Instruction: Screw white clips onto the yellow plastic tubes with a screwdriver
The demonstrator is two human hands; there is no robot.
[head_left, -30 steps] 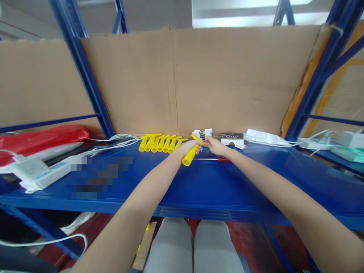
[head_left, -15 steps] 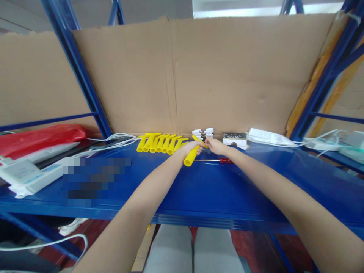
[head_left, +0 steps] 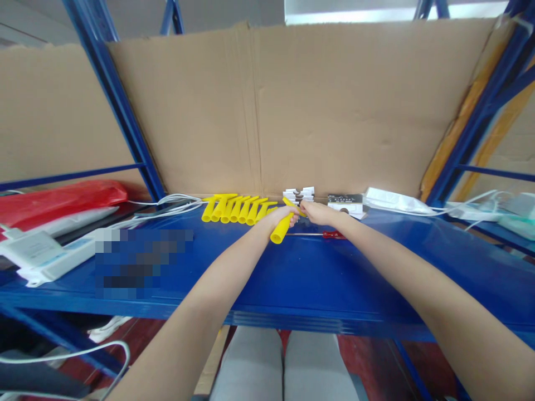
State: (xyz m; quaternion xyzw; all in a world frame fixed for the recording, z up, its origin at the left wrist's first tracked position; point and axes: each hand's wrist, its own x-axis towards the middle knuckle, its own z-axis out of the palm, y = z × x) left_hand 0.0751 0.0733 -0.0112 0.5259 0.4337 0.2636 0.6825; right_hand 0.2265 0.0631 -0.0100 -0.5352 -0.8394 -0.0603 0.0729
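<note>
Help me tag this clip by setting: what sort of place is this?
Probably a workshop or storeroom workstation. A blue metal shelf serves as the worktop, a row of similar yellow plastic pieces lies along its back, and what looks like a red-handled screwdriver lies nearby.

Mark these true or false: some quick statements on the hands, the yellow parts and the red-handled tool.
1. The left hand holds a yellow part. True.
2. A red-handled tool lies on the blue shelf. True.
3. The red-handled tool is held in a hand. False: it lies on the shelf; the right hand is at the held part's far end.
4. A row of yellow parts lies left of the held one. True.
5. The held part's wide end points away from the person. False: it points toward them.
</note>
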